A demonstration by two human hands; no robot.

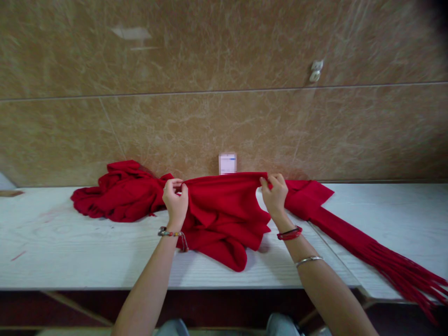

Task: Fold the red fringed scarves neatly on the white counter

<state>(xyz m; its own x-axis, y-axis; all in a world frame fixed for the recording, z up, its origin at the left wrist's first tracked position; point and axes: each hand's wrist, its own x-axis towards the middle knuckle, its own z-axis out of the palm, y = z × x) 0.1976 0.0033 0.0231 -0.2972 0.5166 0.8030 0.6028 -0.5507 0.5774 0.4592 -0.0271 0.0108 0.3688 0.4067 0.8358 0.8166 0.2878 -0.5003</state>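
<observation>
My left hand point(176, 200) pinches the upper left part of a red scarf point(224, 200). At its upper right corner, my right hand point(275, 192) grips the same cloth between thumb and fingers. The top edge is stretched nearly straight between both hands, while the rest hangs in loose folds onto the white table. To the left of my left hand lies a bunched heap of red cloth point(122, 193). Beyond my right hand, a folded red scarf point(343, 231) trails to the right, its long fringe hanging over the front edge.
The white wood-grain table point(70, 261) stands against a brown marble-patterned wall point(175, 130). A small white card or box point(227, 163), with blurred print, is behind the held cloth. A small white fitting point(316, 71) is on the wall. My knees show below the table's front edge.
</observation>
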